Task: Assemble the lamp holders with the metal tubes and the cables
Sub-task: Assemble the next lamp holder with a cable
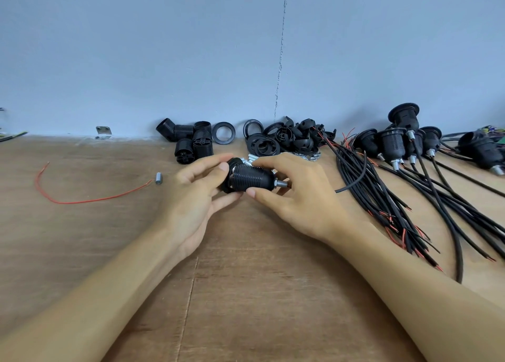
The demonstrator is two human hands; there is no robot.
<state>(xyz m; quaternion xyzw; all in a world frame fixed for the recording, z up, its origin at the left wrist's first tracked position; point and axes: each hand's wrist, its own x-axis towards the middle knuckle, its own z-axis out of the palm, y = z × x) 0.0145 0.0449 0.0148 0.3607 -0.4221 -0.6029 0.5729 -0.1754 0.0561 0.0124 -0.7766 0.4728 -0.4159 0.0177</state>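
Location: the black ribbed plastic lamp holder [250,177] was held over the brown wooden table [246,293], between both grips.
Left grip [191,195]: clamped on the flanged end, apparently to steady it.
Right grip [295,195]: thumb and fingers clamped round the narrow end, probably for twisting.
Axis: roughly horizontal; the silver threaded metal tube [282,182] pointed right.
Supply: the black cables [396,197] lay nearby on the right.
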